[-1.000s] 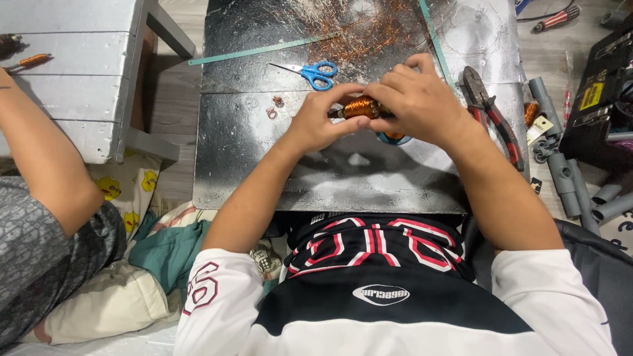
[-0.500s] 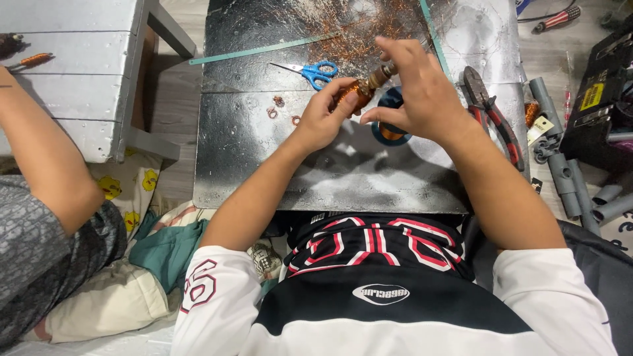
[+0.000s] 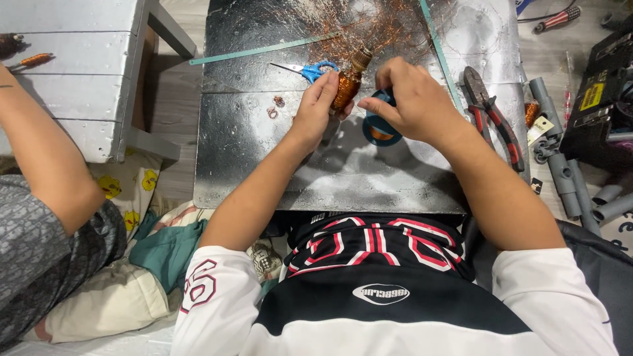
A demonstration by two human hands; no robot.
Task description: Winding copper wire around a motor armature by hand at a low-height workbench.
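My dark metal work board (image 3: 264, 165) fills the centre of the frame, its surface mottled with silver patches, and a tangle of loose copper wire (image 3: 389, 26) is spread over its upper middle. At the left edge of the frame a second person's bare arm (image 3: 46, 165) reaches upward beside a grey-white wooden bench (image 3: 86, 86), well apart from my own hands. To the right of the board, grey plastic pipe pieces (image 3: 567, 178) lie on the floor, near a black case (image 3: 600, 99) at the upper right. A thin green strip (image 3: 264, 49) lies slantwise across the upper left part of the board. Red-handled pliers (image 3: 491, 115) rest along the board's right edge, just beside my right forearm. My right hand (image 3: 415, 105), right of centre, is curled with thumb and fingers drawn together over a dark teal tape roll (image 3: 379, 125) lying flat on the board; whether it grips the roll or only touches it, I cannot tell. My left hand (image 3: 316, 109), just left of centre, is clamped on a copper-wound coil (image 3: 346, 89), held tilted above the board between my two hands, with its brass-coloured end (image 3: 361, 58) pointing to the top of the frame. Blue-handled scissors (image 3: 310, 69) lie just above my left hand. Two small copper rings (image 3: 275, 107) lie on the board left of that hand.
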